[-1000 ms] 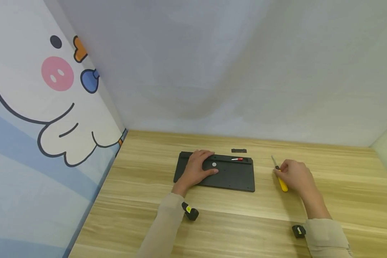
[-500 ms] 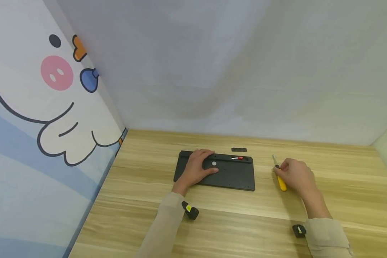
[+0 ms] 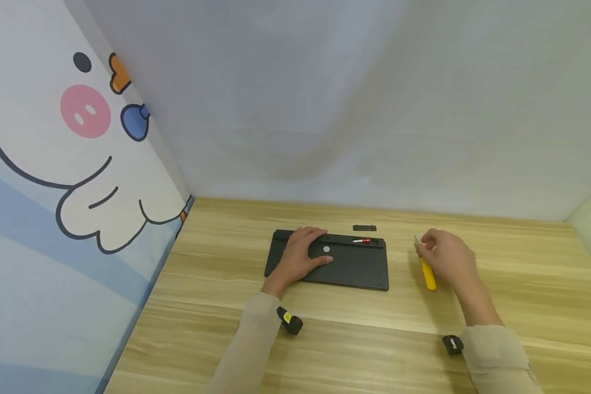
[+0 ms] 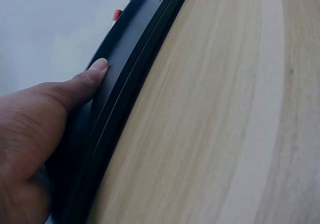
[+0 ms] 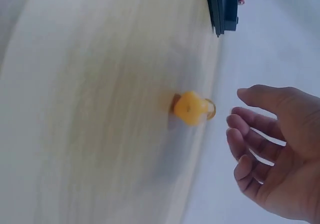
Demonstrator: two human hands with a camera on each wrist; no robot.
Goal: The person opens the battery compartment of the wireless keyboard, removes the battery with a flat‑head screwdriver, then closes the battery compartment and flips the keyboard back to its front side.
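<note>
A black keyboard (image 3: 359, 268) lies underside up on the wooden table, a red and silver battery (image 3: 361, 241) in the slot along its far edge. My left hand (image 3: 297, 257) rests on its left half, fingers reaching the far edge. In the left wrist view the straight thumb (image 4: 92, 79) lies on the keyboard's underside. To the right is a screwdriver (image 3: 428, 276) with a yellow handle, seen end-on in the right wrist view. Beside its shaft is my right hand (image 3: 448, 257), fingers loosely bent. The right wrist view shows a gap between these fingers and the yellow handle (image 5: 190, 108).
A small black battery cover (image 3: 364, 228) lies just beyond the keyboard. The table (image 3: 354, 350) ends at a pale backdrop (image 3: 374, 137), with a cartoon-printed panel (image 3: 88, 164) on the left. A black wrist camera (image 3: 290, 322) sits at the left cuff, another (image 3: 453, 345) by the right.
My right hand has slid away from me, from the screwdriver's handle up toward its shaft, and its hold has loosened. The left hand and keyboard stay put.
</note>
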